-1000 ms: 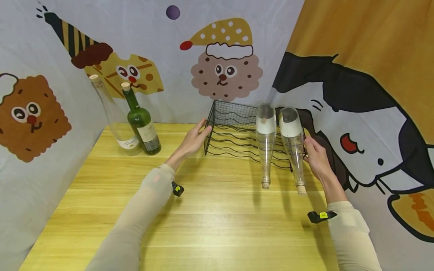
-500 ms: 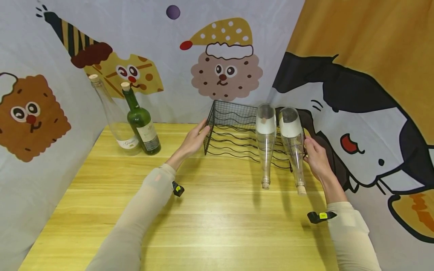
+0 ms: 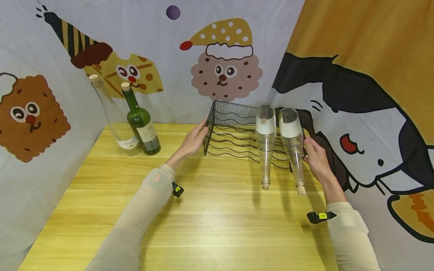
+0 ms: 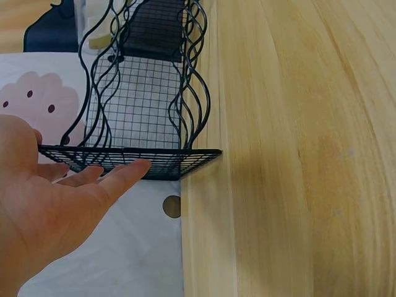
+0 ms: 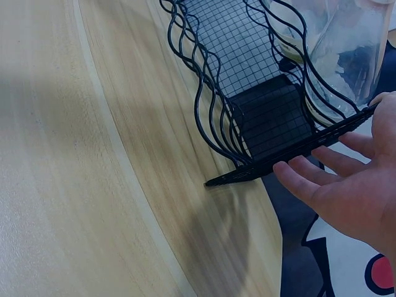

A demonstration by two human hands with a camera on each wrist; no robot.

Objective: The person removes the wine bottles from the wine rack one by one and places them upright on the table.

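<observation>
A black wire wine rack with wavy rails stands at the back of the wooden table. Two clear glass bottles with white bands lie across its right part, corked necks toward me. My left hand is at the rack's left end; in the left wrist view its extended fingers lie along the outside of the mesh end panel. At the opposite end, my right hand touches the right panel, its fingers stretched against the outer side and the thumb near the top edge.
Left of the rack, a green wine bottle and a tall clear bottle stand upright, both corked. A cartoon-printed cloth hangs behind the table and down both sides.
The left hand has drawn back very slightly to the left, its thumb coming away from the rack's end. Rack, bottles and right hand look the same.
</observation>
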